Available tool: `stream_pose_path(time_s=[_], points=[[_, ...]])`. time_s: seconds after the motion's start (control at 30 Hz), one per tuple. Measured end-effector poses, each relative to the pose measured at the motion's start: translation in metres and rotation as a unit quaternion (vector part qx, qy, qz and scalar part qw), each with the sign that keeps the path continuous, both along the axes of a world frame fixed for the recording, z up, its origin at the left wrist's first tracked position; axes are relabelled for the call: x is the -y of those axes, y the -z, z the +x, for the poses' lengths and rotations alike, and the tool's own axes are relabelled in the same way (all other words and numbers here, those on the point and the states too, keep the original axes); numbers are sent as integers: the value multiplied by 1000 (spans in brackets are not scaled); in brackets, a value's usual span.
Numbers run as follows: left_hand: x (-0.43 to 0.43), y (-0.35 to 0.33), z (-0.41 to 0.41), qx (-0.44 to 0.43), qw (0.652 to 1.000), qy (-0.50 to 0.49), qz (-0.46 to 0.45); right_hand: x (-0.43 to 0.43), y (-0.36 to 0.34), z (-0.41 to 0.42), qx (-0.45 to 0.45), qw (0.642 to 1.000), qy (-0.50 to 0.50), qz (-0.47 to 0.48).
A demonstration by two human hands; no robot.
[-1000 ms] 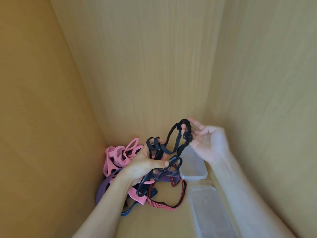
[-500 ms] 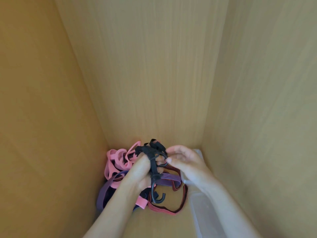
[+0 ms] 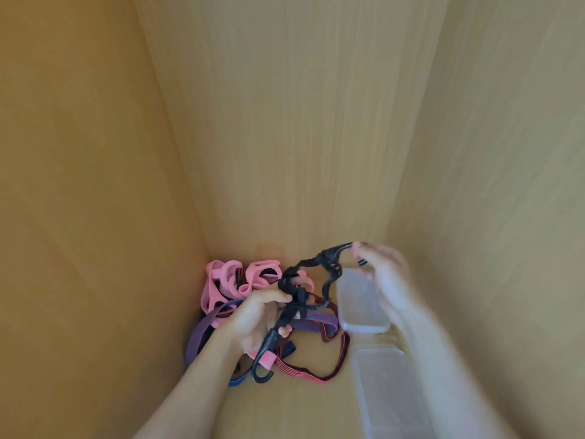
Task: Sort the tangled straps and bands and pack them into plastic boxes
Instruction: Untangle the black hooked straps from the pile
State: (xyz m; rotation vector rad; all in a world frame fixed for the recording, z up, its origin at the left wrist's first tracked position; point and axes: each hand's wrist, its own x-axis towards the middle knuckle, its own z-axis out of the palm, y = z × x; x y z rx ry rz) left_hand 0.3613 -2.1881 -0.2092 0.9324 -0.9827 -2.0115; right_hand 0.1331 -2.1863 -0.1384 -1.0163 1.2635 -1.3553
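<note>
Black hooked strap (image 3: 329, 264) tight in left grip (image 3: 256, 318), far end pinched by right grip (image 3: 386, 274).

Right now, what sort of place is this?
Probably inside a wooden cupboard or wardrobe: wood-grain panels close in on three sides around a narrow floor holding the bands and clear boxes.

We can read no writing here: the plastic boxes (image 3: 364, 324), the tangled straps (image 3: 329, 372) and the wooden walls (image 3: 285, 122) show no legible word, label, brand, number or sign.
</note>
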Motion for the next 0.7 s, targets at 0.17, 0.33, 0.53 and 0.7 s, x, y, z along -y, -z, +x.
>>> stream_pose_path(time_s=[0.17,0.33,0.53,0.7], points=[[1,24,13,40,999,-15,11,14,-28,-17,164,983,66,-42],[3,37,17,36,997,-52,35,23,-54,-36,240,967,45,-78],[6,37,21,13,998,-65,23,21,-76,-50,223,954,-29,-197],[16,27,19,97,992,-78,-25,14,-73,-40,110,976,-27,-186]])
